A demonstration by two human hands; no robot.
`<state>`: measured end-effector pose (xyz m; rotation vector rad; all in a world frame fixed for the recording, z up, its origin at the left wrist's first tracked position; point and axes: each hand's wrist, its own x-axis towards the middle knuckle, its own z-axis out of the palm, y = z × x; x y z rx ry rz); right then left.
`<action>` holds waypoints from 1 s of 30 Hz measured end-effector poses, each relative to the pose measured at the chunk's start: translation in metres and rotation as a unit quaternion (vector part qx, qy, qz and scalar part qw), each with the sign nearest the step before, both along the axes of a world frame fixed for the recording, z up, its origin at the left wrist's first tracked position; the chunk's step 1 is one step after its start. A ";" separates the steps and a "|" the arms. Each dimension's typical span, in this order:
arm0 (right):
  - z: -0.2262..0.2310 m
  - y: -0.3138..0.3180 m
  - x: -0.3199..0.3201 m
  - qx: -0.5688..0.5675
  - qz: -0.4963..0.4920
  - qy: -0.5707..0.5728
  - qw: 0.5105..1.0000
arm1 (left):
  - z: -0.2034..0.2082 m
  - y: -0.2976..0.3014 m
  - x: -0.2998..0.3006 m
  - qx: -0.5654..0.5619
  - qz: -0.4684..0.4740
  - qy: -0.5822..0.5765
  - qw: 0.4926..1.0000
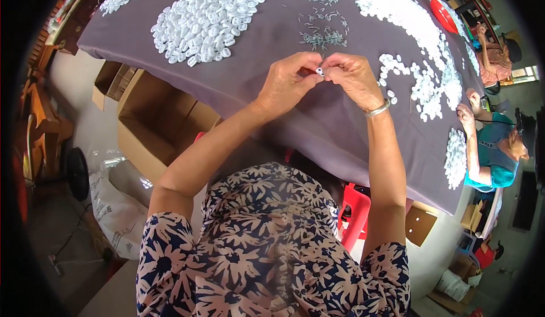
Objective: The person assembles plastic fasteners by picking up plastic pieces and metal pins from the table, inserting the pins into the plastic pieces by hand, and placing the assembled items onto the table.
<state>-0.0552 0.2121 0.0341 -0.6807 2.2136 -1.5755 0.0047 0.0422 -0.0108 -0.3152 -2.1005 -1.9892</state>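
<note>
My left hand [289, 79] and my right hand [355, 77] meet over the near edge of the cloth-covered table. Between their fingertips is a small white plastic piece [319, 71] with a dark spot or opening in it. Both hands pinch it, thumbs and forefingers together. Just beyond them lies a loose scatter of small grey pins [323, 36]. To the left is a large heap of white oval plastic pieces [205, 21]. More white pieces [427, 87] spread on the cloth to the right of my right hand. A bracelet [377, 108] circles my right wrist.
A dark purple-grey cloth [272, 30] covers the table. Open cardboard boxes [164, 118] stand below its left edge, near a white sack [116, 209]. A red plastic stool [355, 212] is under the near edge. A co-worker in teal [494, 146] works at the right side, and red trays [443, 15] lie far right.
</note>
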 end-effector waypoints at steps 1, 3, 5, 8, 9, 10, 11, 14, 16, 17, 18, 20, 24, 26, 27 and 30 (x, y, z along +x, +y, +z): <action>-0.001 -0.001 0.002 -0.003 0.005 0.002 1.000 | -0.002 0.000 0.001 -0.010 0.007 0.002 1.000; -0.003 -0.002 0.003 -0.005 0.011 0.000 1.000 | -0.005 -0.001 0.003 -0.012 0.016 0.005 1.000; -0.003 -0.003 0.005 -0.005 0.018 0.000 1.000 | -0.004 -0.003 0.004 -0.012 0.025 0.010 1.000; -0.004 -0.004 0.014 -0.060 0.002 -0.036 0.998 | 0.001 -0.007 0.005 0.061 -0.015 -0.044 0.997; -0.008 -0.004 0.016 -0.078 0.004 -0.036 0.996 | 0.001 -0.008 0.005 0.070 -0.011 -0.048 0.996; -0.013 -0.004 0.017 -0.095 0.006 -0.036 0.995 | 0.002 -0.008 0.005 0.078 -0.006 -0.053 0.996; -0.017 -0.006 0.018 -0.096 0.005 -0.036 0.995 | 0.000 -0.007 0.005 0.078 -0.007 -0.053 0.996; -0.027 -0.010 0.019 -0.134 -0.015 -0.028 0.990 | -0.002 -0.004 0.005 0.109 0.014 -0.046 0.993; -0.031 -0.013 0.019 -0.149 -0.026 0.007 0.989 | -0.002 -0.004 0.006 0.115 0.019 -0.056 0.992; -0.032 -0.013 0.019 -0.149 -0.027 0.007 0.988 | -0.001 -0.004 0.007 0.114 0.019 -0.056 0.992; -0.033 -0.014 0.019 -0.158 -0.025 0.005 0.987 | 0.000 -0.004 0.007 0.115 0.023 -0.062 0.991; -0.033 -0.014 0.020 -0.167 -0.023 0.003 0.986 | 0.000 -0.003 0.007 0.117 0.027 -0.069 0.990; -0.033 -0.015 0.021 -0.151 -0.028 -0.023 0.988 | -0.002 -0.003 0.008 0.113 0.030 -0.064 0.991; -0.033 -0.015 0.021 -0.154 -0.028 -0.034 0.987 | -0.002 -0.004 0.008 0.117 0.032 -0.068 0.990; -0.033 -0.015 0.021 -0.150 -0.027 -0.034 0.988 | -0.003 -0.006 0.008 0.106 0.024 -0.072 0.991; -0.034 -0.015 0.021 -0.148 -0.017 -0.045 0.988 | -0.003 -0.011 0.007 0.072 0.016 -0.065 0.995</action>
